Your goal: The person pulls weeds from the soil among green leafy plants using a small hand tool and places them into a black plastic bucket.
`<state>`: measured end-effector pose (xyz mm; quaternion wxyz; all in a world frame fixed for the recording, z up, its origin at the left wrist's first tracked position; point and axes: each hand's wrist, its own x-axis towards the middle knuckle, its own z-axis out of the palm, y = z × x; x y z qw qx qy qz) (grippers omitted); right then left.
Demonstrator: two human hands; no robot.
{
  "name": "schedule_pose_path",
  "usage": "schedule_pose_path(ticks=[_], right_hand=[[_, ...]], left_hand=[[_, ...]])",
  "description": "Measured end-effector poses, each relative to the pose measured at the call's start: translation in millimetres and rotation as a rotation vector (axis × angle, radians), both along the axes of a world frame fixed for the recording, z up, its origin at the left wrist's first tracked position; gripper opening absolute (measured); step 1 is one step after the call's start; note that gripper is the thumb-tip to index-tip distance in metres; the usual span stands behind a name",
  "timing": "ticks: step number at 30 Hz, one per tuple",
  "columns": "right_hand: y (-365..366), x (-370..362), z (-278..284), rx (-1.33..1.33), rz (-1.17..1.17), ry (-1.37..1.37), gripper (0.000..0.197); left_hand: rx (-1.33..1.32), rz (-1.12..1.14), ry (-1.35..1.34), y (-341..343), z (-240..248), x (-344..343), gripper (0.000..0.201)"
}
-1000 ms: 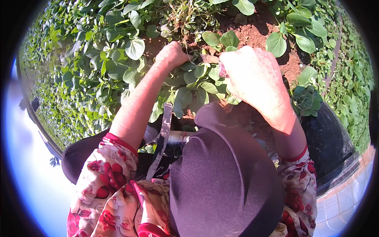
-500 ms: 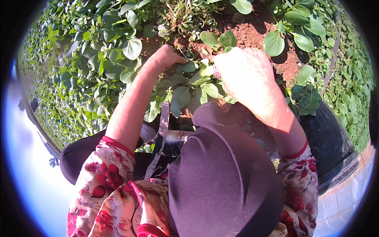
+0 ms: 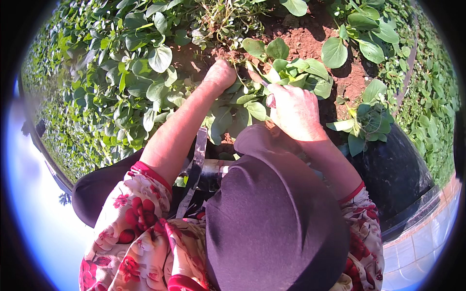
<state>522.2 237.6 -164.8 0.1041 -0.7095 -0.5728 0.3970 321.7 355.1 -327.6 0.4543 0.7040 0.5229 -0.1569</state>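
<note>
My left hand (image 3: 221, 75) is closed low over the red soil, beside a clump of small-leaved weeds (image 3: 225, 22). A thin pale stem shows at its fingers; what they grip is hidden. In my right hand (image 3: 296, 109) is a small knife (image 3: 256, 75) with a soil-brown blade, pointing up and left toward the left hand. Part of its reddish handle shows below the fist. Just beyond the right hand grows a broad-leaved green plant (image 3: 310, 72), rooted in the bed. More leafy greens (image 3: 257, 110) stand between my two hands.
Dense greens (image 3: 121, 82) fill the left side. Bare red soil (image 3: 308, 46) lies ahead, with another broad-leaved plant (image 3: 361, 36). At right, a black container (image 3: 405, 169) has greens (image 3: 371, 119) at its far end. A strap (image 3: 194, 174) and dark padded shape (image 3: 276, 218) are close below.
My left hand has moved right and its fingers have closed further. My right hand has drawn back toward me, uncovering the broad-leaved plant and the knife blade.
</note>
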Motion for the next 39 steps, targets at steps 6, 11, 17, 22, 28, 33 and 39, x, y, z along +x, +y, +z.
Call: schedule_pose_path(ticks=[6, 11, 17, 22, 28, 33, 39], right_hand=[[-3, -1, -18, 0.029, -0.219, 0.172, 0.015], [-3, -4, 21, 0.026, -0.109, 0.118, 0.011], [8, 17, 50, 0.056, 0.231, -0.056, 0.007], [14, 22, 44, 0.259, 0.298, -0.043, 0.005], [13, 10, 21, 0.147, 0.347, 0.015, 0.005], [16, 2, 8, 0.085, 0.396, 0.007, 0.010], [11, -20, -26, 0.036, 0.377, 0.056, 0.013]], left_hand=[[-0.229, 0.315, -0.045, 6, 28, -14, 0.026], [-0.397, 0.654, 0.033, 35, 110, -8, 0.025], [-0.302, 0.691, 0.026, 56, 122, -33, 0.013], [-0.138, 0.301, 0.181, 42, 99, -30, 0.026], [-0.157, -0.200, 0.559, 15, 99, 6, 0.054], [-0.219, -0.234, 0.643, 5, 96, 7, 0.040], [-0.174, -0.065, 0.387, -9, 60, -35, 0.030]])
